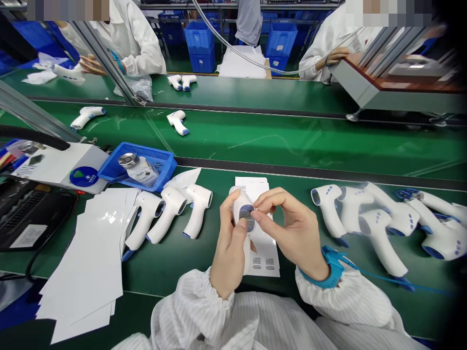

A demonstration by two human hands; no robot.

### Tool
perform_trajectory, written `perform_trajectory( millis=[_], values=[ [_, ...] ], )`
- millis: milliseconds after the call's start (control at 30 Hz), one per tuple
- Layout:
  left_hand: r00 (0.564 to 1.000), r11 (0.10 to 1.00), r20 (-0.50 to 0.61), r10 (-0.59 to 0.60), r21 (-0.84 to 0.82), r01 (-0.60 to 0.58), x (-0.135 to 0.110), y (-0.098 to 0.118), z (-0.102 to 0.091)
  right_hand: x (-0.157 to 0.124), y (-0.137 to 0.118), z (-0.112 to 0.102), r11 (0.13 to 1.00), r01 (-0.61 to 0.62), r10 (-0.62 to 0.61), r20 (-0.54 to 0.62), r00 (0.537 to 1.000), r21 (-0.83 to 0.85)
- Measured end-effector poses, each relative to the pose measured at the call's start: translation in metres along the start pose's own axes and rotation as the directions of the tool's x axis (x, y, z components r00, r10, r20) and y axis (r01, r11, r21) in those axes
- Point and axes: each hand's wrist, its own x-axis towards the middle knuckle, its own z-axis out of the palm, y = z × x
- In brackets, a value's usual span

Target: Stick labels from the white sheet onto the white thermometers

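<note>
My left hand [229, 238] holds a white handheld infrared thermometer [242, 206] upright, its head end up against my fingers. The fingertips of my right hand [290, 228] pinch at a round blue-grey disc [247, 218] on that thermometer. A white printed leaflet [260, 248] lies on the green belt beneath both hands. A blue wrist strap [330, 272] circles my right wrist, and its cord runs off to the right. Several similar thermometers [197, 210] lie to my left, and others [375, 228] lie heaped to my right.
A blue tray [153, 163] holds a labelled bottle with a metal cap [138, 167]. A stack of white sheets [87, 257] lies at the left, beside a white machine [54, 165]. Green conveyor belts [292, 141] carry more thermometers ahead. Co-workers in white sit beyond them, among blue crates [199, 46].
</note>
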Motion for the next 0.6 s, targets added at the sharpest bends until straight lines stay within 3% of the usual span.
perform_trajectory(
  millis=[200, 367, 600],
  values=[
    [1.0, 0.999, -0.008, -0.021, 0.043, 0.022, 0.001, 0.0, 0.0, 0.004, 0.005, 0.004, 0.999, -0.002, -0.001, -0.06, 0.998, -0.052],
    [0.998, 0.999, 0.064, 0.026, 0.036, -0.029, 0.002, 0.001, -0.001, 0.01, 0.013, 0.006, 0.996, -0.083, 0.08, 0.075, 0.994, 0.039],
    [0.992, 1.0, 0.122, -0.015, 0.025, 0.012, 0.002, 0.007, -0.009, 0.012, 0.012, 0.009, 0.991, -0.128, 0.123, 0.125, 0.985, 0.037]
  ],
)
